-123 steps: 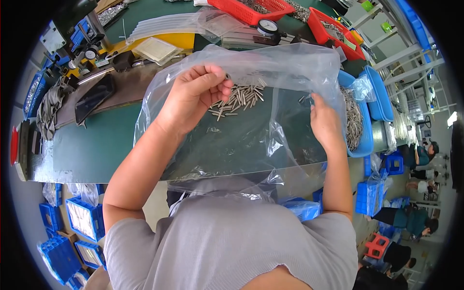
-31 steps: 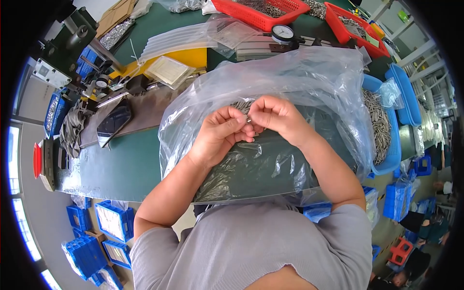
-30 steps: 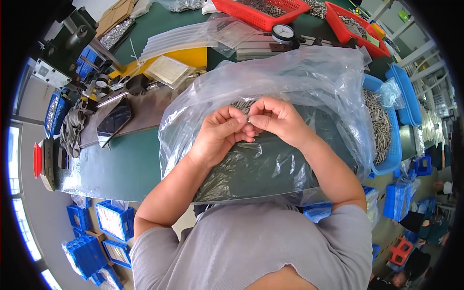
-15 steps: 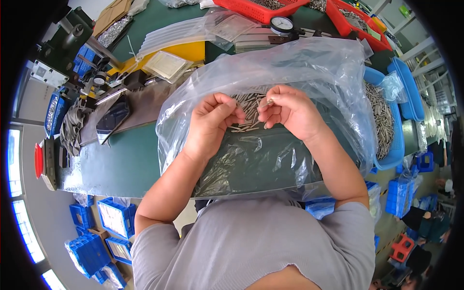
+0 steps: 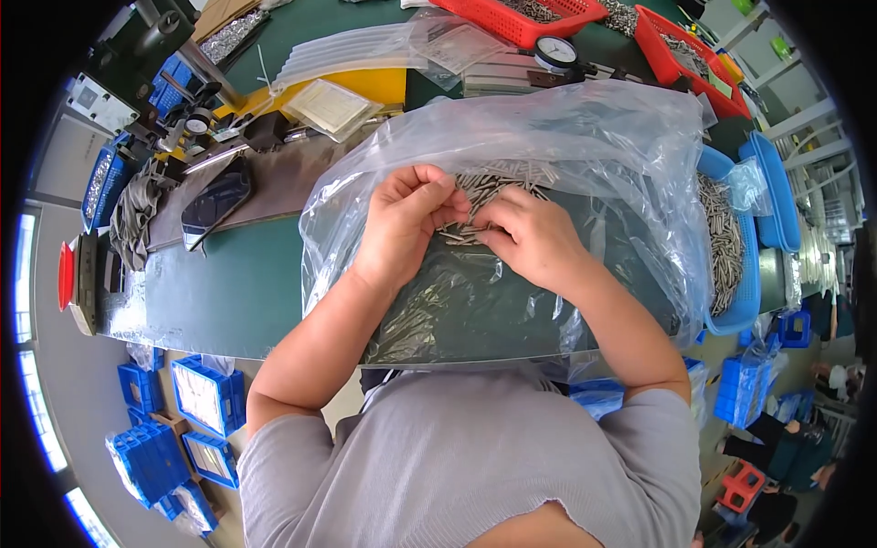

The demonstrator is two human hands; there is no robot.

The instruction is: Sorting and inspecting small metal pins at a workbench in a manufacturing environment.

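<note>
Two hands meet over a large clear plastic bag [image 5: 585, 146] spread on the green bench [image 5: 228, 283] near its front edge. The left hand [image 5: 406, 219] and right hand [image 5: 530, 239] curl fingers down, each grip pinching small metal pins [image 5: 489, 187] heaped on the bag. Flat clear packets [image 5: 365, 50] lie stacked toward the bench's far edge, beside red trays [image 5: 521, 14]; a blue tray [image 5: 731, 265] of pins sits at the right edge.
</note>
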